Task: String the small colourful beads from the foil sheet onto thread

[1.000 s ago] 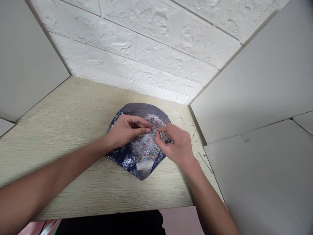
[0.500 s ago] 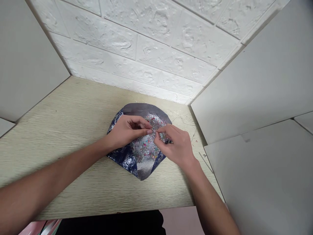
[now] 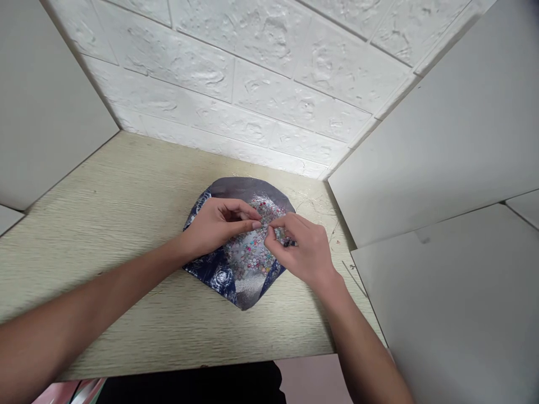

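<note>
A blue and silver patterned cloth (image 3: 219, 276) lies on the wooden desk (image 3: 126, 196), and a heap of small coloured beads (image 3: 250, 255) rests on its middle. My left hand (image 3: 214, 224) hovers over the cloth's left half, thumb and forefinger pinched together. My right hand (image 3: 301, 249) is over the right half, also pinched, its fingertips meeting those of the left above the beads. Whatever is held between the fingertips is too small to make out. Something dark shows under my right hand's fingers.
A white brick-textured wall (image 3: 273, 73) backs the desk. Grey panels stand at the left (image 3: 42, 101) and right (image 3: 442, 146). Thin clear thread (image 3: 314, 205) lies on the desk by the right panel. The desk's front edge (image 3: 189, 365) is close to me.
Nothing notable; both hands stay pinched together over the beads with only tiny finger shifts.
</note>
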Available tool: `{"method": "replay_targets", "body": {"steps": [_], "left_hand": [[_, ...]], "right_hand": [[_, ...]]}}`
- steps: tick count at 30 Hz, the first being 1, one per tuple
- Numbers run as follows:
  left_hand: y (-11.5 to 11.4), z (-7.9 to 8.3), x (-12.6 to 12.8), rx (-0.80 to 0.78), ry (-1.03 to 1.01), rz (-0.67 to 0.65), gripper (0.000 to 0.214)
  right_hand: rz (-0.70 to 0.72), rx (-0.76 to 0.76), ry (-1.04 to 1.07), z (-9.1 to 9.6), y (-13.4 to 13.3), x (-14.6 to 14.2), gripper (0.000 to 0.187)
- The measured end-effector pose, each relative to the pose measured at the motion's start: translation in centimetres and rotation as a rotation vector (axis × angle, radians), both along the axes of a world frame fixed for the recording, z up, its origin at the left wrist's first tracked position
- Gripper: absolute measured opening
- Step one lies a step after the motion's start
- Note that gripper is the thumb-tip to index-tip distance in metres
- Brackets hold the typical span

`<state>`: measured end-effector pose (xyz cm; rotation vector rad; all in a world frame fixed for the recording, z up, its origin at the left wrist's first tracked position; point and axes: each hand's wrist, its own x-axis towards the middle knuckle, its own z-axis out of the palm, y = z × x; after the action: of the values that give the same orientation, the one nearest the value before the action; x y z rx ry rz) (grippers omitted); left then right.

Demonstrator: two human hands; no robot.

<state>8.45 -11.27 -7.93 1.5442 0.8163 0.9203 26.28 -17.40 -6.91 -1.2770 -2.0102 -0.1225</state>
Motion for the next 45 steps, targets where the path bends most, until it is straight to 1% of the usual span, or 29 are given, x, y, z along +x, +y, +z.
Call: {"method": "replay_targets", "body": {"steps": [6,19,25,34,40,45], "left_hand": [[0.02,-0.06,0.11,-0.059,0.003,0.021,0.016],[0.06,-0.27,0.11,-0.054,-0.001,0.024,0.014],[0.08,-0.35,0.2,-0.069,-0.045,0.022,0.012],[0.08,-0.31,0.17,-0.063,-0.034,-0.013,0.011],[0.14,-0.76,-0.01,0.029,-0.025,-0.088,0.011],[0.02,-0.7,-0.08,0.041,-0.008,-0.053,0.011]], "right_hand": [[-0.009,0.063,0.02,-0.08,0.03,-0.01,0.008],[-0.012,0.04,-0.009,-0.15,0.09,0.06,0.008],[-0.004,0.043,-0.001,-0.25,0.06,0.04,0.007],[-0.001,0.039,-0.021,-0.45,0.13,-0.02,0.008],[0.02,-0.015,-0.049,-0.32,0.1,-0.03,0.012],[0.075,-0.089,-0.067,-0.01,0.03,0.09,0.014]]}}
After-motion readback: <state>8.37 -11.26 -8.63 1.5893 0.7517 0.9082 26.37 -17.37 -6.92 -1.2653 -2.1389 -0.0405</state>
